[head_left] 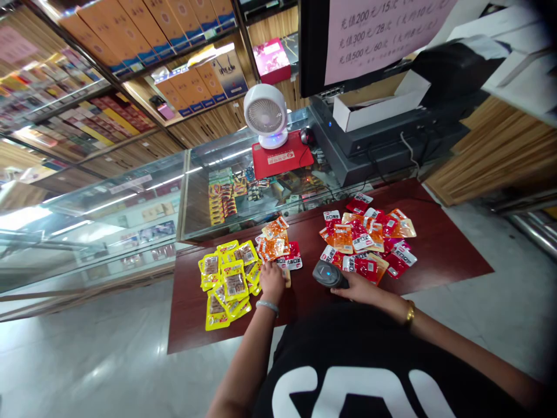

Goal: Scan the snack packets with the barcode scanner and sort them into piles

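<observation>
My right hand [355, 288] is wrapped around a dark barcode scanner [328, 274] with a lit blue spot on top. That scanner is at the near edge of a loose heap of red, orange and white snack packets [360, 241]. To the left, my left hand [272, 283] has its fingers curled over a packet [286, 276] at the near edge of a smaller group of orange and red packets [272, 247]. The fingertips are partly hidden. Beside this hand lies a pile of yellow snack packets [232, 281].
The packets lie on a dark red-brown counter board [187, 316]. Behind it is a glass display case [198, 203] with a red mat [261, 165] and a white fan [265, 110]. A monitor [315, 52] and an open white box [383, 107] stand at the back right.
</observation>
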The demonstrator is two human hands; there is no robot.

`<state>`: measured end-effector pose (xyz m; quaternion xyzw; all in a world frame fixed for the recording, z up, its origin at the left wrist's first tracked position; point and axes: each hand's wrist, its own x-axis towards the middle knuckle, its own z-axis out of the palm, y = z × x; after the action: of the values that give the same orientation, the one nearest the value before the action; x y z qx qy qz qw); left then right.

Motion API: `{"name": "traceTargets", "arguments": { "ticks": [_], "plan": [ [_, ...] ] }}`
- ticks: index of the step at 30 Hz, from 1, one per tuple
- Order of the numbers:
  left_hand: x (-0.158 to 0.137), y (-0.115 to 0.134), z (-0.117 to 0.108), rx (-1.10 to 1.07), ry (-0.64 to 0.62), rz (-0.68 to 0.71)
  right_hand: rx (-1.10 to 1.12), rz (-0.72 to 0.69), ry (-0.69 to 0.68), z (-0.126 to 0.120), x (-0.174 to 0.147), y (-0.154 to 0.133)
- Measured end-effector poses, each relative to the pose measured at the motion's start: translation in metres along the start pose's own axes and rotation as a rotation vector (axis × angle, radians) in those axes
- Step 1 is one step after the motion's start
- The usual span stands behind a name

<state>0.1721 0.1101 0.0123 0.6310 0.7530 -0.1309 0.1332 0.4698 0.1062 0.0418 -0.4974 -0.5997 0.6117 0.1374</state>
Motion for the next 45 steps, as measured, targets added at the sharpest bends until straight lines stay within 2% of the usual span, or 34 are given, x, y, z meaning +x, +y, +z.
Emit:
{"name": "traceTargets", "arguments": {
  "ticks": [5,13,17,22,28,35,38,40,41,43,45],
  "plan": [
    [-0.002,0.007,-0.004,-0.001,-0.065,0.056,-0.004,-0.011,0.014,0.000,0.000,0.000],
    [-0.008,-0.023,-0.004,0.119,-0.072,0.212,0.009,0.002,0.033,-0.001,-0.004,0.004],
    [-0.003,-0.027,-0.010,0.082,-0.091,0.243,-0.027,-0.013,-0.005,0.000,-0.002,0.006],
    [0.003,-0.007,-0.012,-0.009,-0.143,0.235,-0.047,-0.041,-0.054,0.001,0.001,0.011],
    [0.011,0.024,-0.007,-0.169,-0.128,0.204,-0.016,-0.058,-0.117,0.000,0.000,0.006],
    [0.016,0.025,-0.007,-0.247,-0.106,0.246,-0.016,-0.082,-0.058,-0.002,0.001,0.008],
    [0.021,0.035,0.000,-0.444,-0.174,0.116,-0.013,-0.068,-0.037,-0.003,-0.001,0.010],
    [0.027,0.051,0.004,-0.738,-0.260,0.025,0.002,-0.072,-0.036,-0.003,-0.001,0.011],
    [0.030,0.061,0.006,-0.912,-0.307,0.021,0.004,-0.072,-0.038,-0.002,-0.002,0.012],
    [0.038,0.077,0.006,-1.187,-0.372,0.100,0.000,-0.061,-0.043,-0.002,-0.002,0.013],
    [0.043,0.083,0.002,-1.201,-0.334,0.187,-0.005,-0.051,-0.053,-0.001,-0.002,0.014]
  ]
}}
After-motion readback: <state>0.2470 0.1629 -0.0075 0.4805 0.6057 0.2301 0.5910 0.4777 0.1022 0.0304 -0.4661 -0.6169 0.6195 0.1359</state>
